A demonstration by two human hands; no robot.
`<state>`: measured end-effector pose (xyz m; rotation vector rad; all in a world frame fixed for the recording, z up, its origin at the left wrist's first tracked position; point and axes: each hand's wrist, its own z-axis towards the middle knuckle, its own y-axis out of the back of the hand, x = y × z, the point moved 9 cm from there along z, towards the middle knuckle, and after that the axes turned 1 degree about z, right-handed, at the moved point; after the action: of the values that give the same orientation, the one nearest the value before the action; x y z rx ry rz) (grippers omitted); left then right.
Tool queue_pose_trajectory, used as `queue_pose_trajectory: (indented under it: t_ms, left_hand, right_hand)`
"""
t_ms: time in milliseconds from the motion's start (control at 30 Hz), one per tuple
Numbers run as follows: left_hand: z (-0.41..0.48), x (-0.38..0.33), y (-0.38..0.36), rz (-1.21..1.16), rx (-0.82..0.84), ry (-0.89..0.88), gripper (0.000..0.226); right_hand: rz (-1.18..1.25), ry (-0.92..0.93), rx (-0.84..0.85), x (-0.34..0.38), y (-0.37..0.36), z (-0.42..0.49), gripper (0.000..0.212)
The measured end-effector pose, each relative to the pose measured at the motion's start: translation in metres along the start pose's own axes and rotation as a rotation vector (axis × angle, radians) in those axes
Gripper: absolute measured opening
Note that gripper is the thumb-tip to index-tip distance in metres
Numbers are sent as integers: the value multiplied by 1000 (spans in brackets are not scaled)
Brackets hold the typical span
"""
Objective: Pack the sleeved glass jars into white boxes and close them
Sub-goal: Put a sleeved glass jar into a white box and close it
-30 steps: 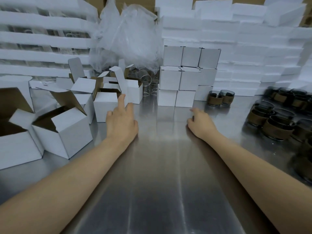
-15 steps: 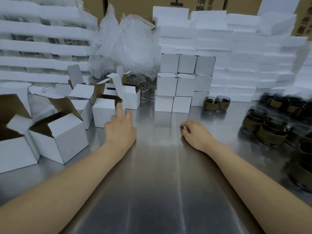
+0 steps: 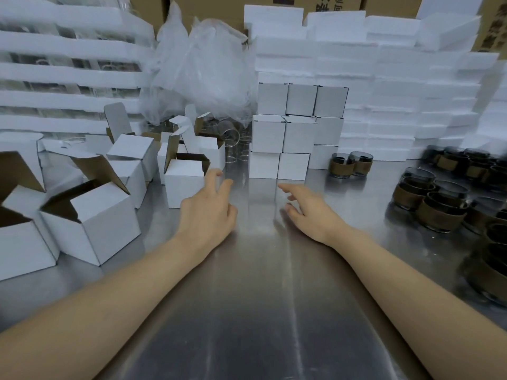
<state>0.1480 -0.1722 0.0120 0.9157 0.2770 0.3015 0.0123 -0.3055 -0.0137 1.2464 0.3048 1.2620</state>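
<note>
We are reaching both bare hands out over the shiny steel tabletop (image 3: 260, 311). Our left hand (image 3: 208, 212) is spreading its fingers (image 3: 214, 176) loosely, holding nothing, with the fingertips lying just beside the right face of the nearest open white cardboard box (image 3: 184, 185); we cannot tell whether they are touching it. Our right hand (image 3: 312, 212) is also lying open and empty, fingers splayed forward above the steel, pointing toward the stack of closed white boxes (image 3: 296, 133). The smoky glass jars in brown sleeves (image 3: 436, 209) are sitting in a cluster well apart to the right, with two more (image 3: 349, 165) standing beside the stack. More open white boxes (image 3: 90, 223) are crowding the left side. Compared with half a second ago, our right hand is no longer curled into a loose fist, and our left hand is lying closer to the open box.
</note>
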Motion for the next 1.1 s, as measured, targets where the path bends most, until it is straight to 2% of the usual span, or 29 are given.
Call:
queue_pose_trajectory:
  t_ms: [167,333,433,567,667,800,933,1100]
  left_hand:
    - [2,8,-9,191,98,119,57]
    - [0,3,-4,243,122,121,43]
    - [-2,-4,0,254,101,52,34]
    - [-2,-11,4,190,50,-11,39]
    - [-3,-17,3,106,43,-84,40]
    - [-7,-37,5,-36,41,-297,41]
    - [-11,-49,9,-140,31,-426,43]
    - [-13,-51,10,-209,-1,-472,38]
  right_hand:
    - [-1,12,26,-1,-3,2,48]
    - [8,18,29,-1,-4,1,47]
    - [17,48,33,4,-3,1,50]
    - [50,133,33,20,0,-3,61]
    - [34,268,-41,40,10,-7,68]
    - [-89,474,-108,71,12,-11,72]
    - [-123,394,-185,67,10,-6,75]
    - [54,251,-309,46,26,-4,56]
